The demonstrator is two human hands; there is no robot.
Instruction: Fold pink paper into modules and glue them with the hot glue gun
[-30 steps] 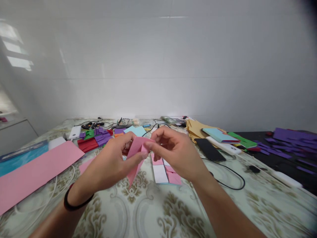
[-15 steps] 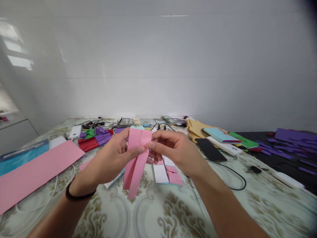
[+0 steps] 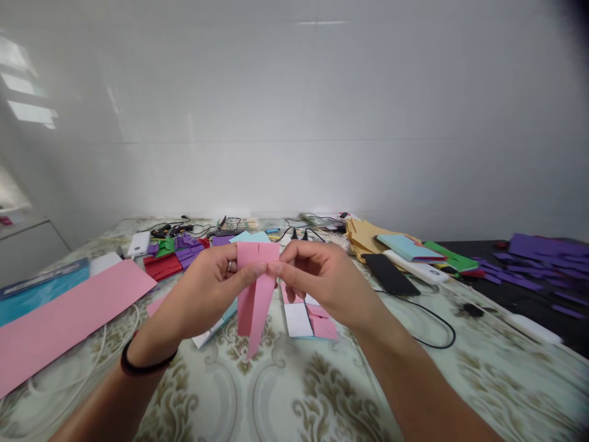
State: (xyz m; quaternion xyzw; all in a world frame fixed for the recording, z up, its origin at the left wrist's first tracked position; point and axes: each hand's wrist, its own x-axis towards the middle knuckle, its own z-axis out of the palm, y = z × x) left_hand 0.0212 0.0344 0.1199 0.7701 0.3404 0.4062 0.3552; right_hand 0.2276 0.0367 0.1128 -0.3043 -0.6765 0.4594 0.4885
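Note:
A strip of pink paper (image 3: 248, 304), folded lengthwise, hangs between my two hands above the table. A short slit or crease shows near its top edge, and its lower end splits into two tails. My left hand (image 3: 209, 288) pinches the paper from the left, thumb across its front. From the right, my right hand (image 3: 322, 276) pinches the same spot, the thumb tips almost meeting. Below and behind the right fingers lies a white and pink paper piece (image 3: 299, 320) with a blue edge. Another white and blue paper piece (image 3: 214, 325) is partly hidden by the left hand.
A long pink sheet (image 3: 78, 325) lies at left beside a blue package (image 3: 43, 288). Red folded paper (image 3: 163, 266) is behind it. At right are a black phone (image 3: 391, 274), a white power strip (image 3: 416, 268), yellow envelopes (image 3: 368, 239) and purple strips (image 3: 510, 276). Cables cross the tablecloth.
The pink strip has turned slightly, its lower tails swinging right and up. Both thumbs have come closer together on it, and the view has shifted a little.

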